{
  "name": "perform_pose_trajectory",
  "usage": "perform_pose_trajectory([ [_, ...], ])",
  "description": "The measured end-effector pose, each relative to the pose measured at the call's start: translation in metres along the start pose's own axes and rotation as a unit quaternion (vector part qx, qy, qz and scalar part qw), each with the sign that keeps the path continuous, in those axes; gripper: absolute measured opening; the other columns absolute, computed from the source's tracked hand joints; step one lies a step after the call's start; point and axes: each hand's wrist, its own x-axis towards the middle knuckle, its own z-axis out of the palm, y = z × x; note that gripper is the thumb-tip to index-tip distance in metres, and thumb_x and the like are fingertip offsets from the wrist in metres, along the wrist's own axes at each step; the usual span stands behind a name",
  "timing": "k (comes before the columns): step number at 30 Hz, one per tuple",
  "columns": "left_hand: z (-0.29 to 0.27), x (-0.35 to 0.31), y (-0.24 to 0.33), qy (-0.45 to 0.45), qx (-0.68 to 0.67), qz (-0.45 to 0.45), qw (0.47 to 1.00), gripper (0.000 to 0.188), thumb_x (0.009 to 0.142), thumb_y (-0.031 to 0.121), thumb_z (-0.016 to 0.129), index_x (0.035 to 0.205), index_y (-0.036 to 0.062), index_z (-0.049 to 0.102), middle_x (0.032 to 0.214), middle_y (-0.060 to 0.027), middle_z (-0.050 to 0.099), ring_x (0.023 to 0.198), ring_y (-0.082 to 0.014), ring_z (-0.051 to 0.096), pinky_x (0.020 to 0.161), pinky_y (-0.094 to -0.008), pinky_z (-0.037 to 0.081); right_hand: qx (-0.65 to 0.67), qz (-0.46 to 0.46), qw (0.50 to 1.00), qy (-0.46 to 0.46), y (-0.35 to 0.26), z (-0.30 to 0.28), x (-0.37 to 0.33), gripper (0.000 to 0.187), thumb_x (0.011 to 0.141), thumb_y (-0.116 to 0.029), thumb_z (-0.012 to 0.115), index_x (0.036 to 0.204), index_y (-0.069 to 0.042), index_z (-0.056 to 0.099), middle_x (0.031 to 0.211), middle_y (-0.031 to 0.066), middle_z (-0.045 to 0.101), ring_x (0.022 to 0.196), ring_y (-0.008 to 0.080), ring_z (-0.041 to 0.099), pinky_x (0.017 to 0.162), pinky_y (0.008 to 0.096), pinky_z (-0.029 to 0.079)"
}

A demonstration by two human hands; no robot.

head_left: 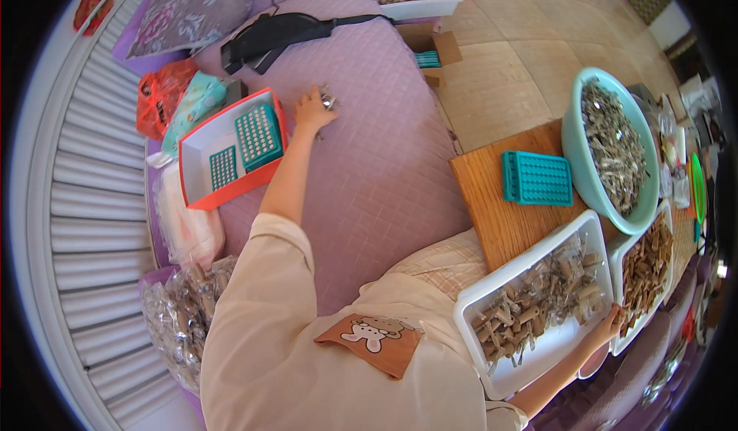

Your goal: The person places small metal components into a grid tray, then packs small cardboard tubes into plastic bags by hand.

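My left hand reaches over the pink quilted cover, palm down with fingers spread. Beside its thumb and fingertips lies a small shiny, clear-looking thing, too small to name. My right hand is low at the right, by the rim of a white tray; its fingers are mostly hidden. Inside that tray are many brown, roll-shaped pieces, some in clear wrapping. Left of my left forearm stands an orange-rimmed white box with teal hole-dotted racks.
On a wooden board sits a teal rack, beside a light-blue basin of small shiny packets. Another white tray holds brown pieces. A black bag and patterned cushion lie far off. Clear wrapped items are near left.
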Motion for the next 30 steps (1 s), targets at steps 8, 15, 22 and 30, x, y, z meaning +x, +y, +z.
perform_pose_trajectory([
  [8,-0.107,-0.127,0.126,-0.006,-0.396,0.218,0.892,0.04,0.074,0.013,0.059,0.11,0.0028,0.047,0.108,-0.0099,0.051,0.098,-0.0211,0.049,0.084,-0.0318,0.039,-0.196,-0.094,0.973,0.073,-0.084,0.011,-0.04,0.013,0.082,-0.008,0.05,0.093,-0.003,0.056,0.108,0.0129,0.049,0.081,0.0203,0.053,0.067,0.0274,0.042],
  [15,-0.153,-0.304,0.276,-0.379,-0.478,0.471,0.638,0.043,0.076,0.017,0.06,0.115,0.0045,0.046,0.109,-0.0081,0.053,0.091,-0.0156,0.054,0.072,-0.026,0.043,0.128,0.002,0.973,-0.194,-0.134,0.005,-0.071,0.003,0.082,-0.004,0.048,0.081,-0.004,0.045,0.105,0.0089,0.053,0.066,0.0051,0.039,0.056,0.0189,0.033],
  [22,-0.135,-0.355,0.33,-0.446,-0.445,0.502,0.592,0.035,0.077,0.017,0.061,0.108,0.0058,0.051,0.093,-0.0077,0.056,0.066,-0.0122,0.053,0.054,-0.0228,0.042,0.17,0.126,0.893,-0.397,-0.173,-0.02,-0.115,0.016,0.081,-0.005,0.052,0.086,-0.003,0.038,0.087,0.0089,0.055,0.066,0.0105,0.047,0.058,0.0235,0.04],
  [30,-0.129,-0.378,0.313,-0.468,-0.335,0.57,0.586,0.018,0.069,0.015,0.067,0.083,0.0062,0.06,0.071,-0.0056,0.06,0.064,-0.019,0.058,0.058,-0.0283,0.046,0.279,0.189,0.865,-0.372,-0.161,-0.022,-0.148,0.029,0.082,-0.002,0.05,0.108,-0.001,0.037,0.074,0.0063,0.052,0.071,0.0111,0.051,0.062,0.0252,0.042],
])
